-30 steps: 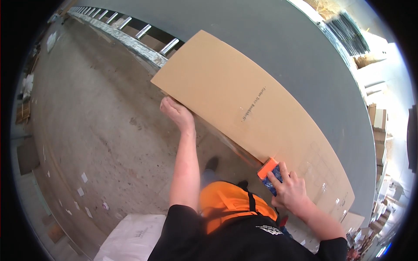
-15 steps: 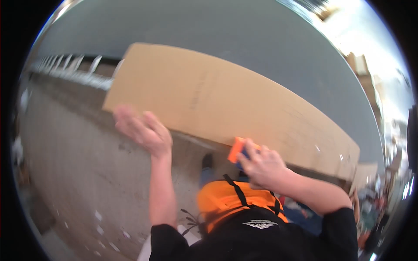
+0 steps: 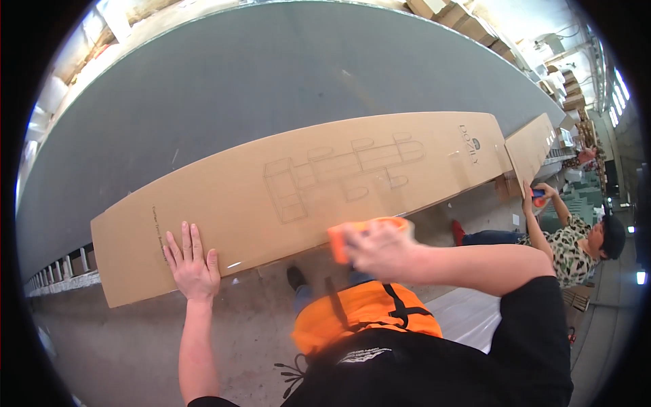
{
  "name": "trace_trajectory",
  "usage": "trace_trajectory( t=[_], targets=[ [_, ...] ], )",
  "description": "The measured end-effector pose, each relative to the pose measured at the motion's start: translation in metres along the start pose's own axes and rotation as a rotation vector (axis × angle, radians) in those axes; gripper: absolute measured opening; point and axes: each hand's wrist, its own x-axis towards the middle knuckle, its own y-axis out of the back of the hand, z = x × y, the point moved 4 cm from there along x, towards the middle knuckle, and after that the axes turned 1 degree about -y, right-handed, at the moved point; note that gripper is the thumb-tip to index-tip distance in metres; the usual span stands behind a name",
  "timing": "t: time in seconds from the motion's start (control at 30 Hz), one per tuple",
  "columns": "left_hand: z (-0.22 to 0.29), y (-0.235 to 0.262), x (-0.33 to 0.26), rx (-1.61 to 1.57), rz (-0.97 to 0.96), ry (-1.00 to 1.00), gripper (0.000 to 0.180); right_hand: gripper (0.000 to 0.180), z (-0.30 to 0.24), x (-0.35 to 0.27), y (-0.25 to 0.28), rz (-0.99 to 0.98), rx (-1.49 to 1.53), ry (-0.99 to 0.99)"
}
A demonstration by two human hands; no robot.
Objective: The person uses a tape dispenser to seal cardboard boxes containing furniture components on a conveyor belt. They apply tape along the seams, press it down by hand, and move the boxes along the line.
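A long, flat cardboard box with a line drawing and print on its top lies along the near edge of a dark grey surface. My left hand rests flat on the box's left part, fingers spread. Close to the near edge, around the middle, my right hand grips an orange tape dispenser. Motion blurs this hand and the tool, so I cannot tell whether the dispenser touches the box.
The dark grey tabletop stretches beyond the box. At the right, a co-worker holds a blue and orange tool at another cardboard piece. Stacked cartons stand at the far right. A metal rung frame runs along the left edge.
My left hand, raised and blurred before, now lies flat on the cardboard. The view has turned, and the box slants the other way. A printed drawing and the co-worker now show.
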Motion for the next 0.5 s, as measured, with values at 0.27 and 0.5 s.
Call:
trace_trajectory(
  t=[0.27, 0.5],
  targets=[
    [0.173, 0.021, 0.039, -0.289, -0.111, -0.451, 0.078, 0.031, 0.047, -0.074, -0.040, 0.155, -0.180, -0.100],
    [0.301, 0.016, 0.069, -0.307, -0.210, -0.655, 0.077, 0.032, 0.062, -0.083, -0.048, 0.211, -0.129, -0.051]
  ],
)
